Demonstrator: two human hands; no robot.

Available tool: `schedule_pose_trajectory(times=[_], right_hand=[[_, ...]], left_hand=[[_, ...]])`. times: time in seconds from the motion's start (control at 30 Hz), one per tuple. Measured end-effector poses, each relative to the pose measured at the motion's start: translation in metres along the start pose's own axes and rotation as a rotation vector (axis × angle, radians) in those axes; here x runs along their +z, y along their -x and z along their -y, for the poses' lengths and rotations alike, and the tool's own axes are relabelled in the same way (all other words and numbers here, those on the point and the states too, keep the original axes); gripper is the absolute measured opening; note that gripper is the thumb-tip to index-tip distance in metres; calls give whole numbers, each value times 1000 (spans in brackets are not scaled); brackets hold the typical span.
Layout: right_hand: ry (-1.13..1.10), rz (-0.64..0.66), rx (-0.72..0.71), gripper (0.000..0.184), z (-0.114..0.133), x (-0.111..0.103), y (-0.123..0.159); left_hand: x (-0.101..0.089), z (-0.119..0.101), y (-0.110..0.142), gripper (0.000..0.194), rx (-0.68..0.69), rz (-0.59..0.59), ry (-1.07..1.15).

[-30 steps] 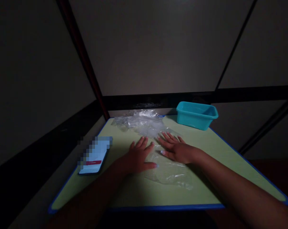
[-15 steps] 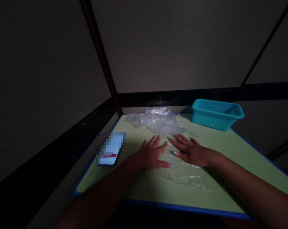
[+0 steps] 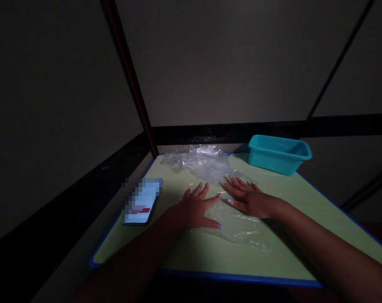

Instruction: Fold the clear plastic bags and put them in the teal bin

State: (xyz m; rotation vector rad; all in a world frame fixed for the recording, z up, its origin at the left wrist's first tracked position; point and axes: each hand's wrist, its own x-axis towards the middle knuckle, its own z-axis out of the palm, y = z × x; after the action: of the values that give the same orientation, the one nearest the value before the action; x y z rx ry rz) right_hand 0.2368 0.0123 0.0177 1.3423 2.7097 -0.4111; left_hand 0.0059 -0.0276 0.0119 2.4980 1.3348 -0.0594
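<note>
Both palms lie on a clear plastic bag (image 3: 238, 229) spread over the pale green table (image 3: 295, 235). My left hand (image 3: 199, 208) rests flat with fingers fanned out and the thumb stretched to the right. Beside it, my right hand (image 3: 246, 198) is flat too, its fingers pointing up and to the left, a small gap from the left hand's index finger. Just beyond the fingertips sits a crumpled heap of clear plastic bags (image 3: 203, 162) at the table's far edge. Parts of the flat bag are hidden beneath my hands.
A phone (image 3: 142, 206) with a lit, partly blurred screen lies at the left edge of the table. At the far right corner stands a turquoise plastic basket (image 3: 269, 162). Walls (image 3: 222, 63) close in behind and to the left; the light is dim.
The whole view has shifted slightly. My left hand has slid a little outward, leaving a slightly wider gap to my right hand. Both hands stay flat on the plastic.
</note>
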Motion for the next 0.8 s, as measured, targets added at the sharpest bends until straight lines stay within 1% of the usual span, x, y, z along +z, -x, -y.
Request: schedule_pose_trajectory(times=[0.17,0.23,0.3,0.33,0.4,0.47,0.5,0.53,0.6,0.63,0.7,0.8], right_hand=[[7,-29,27,73,-2,-5,1],[2,-15,7,73,0,-5,2],[-19,-1,-42,74,5,-5,5],[-32,-3,-75,75,9,-5,7],[-64,-24,-158,76,20,-7,15],[-113,-31,-270,74,30,-12,25],[-142,-3,-344,72,35,-16,30],[-171,57,-417,69,39,-20,36],[-204,226,-554,63,43,-28,45],[-208,295,-590,62,44,-31,49],[-203,368,-605,63,44,-35,53],[-188,381,-566,69,43,-34,53]], left_hand=[[2,3,-3,91,-35,-13,-7],[2,4,-4,89,-53,-24,-15],[2,4,-4,88,-64,-37,-19],[1,3,-4,84,-72,-46,-20],[-1,2,-4,68,-101,-80,-26],[-5,2,-5,53,-162,-152,-35],[-7,2,-6,49,-200,-206,-24],[-9,3,-8,46,-237,-262,0],[-10,5,-12,44,-294,-355,67],[-9,6,-14,43,-303,-391,106],[-6,9,-19,42,-285,-448,172],[1,12,-24,43,-228,-506,238]])
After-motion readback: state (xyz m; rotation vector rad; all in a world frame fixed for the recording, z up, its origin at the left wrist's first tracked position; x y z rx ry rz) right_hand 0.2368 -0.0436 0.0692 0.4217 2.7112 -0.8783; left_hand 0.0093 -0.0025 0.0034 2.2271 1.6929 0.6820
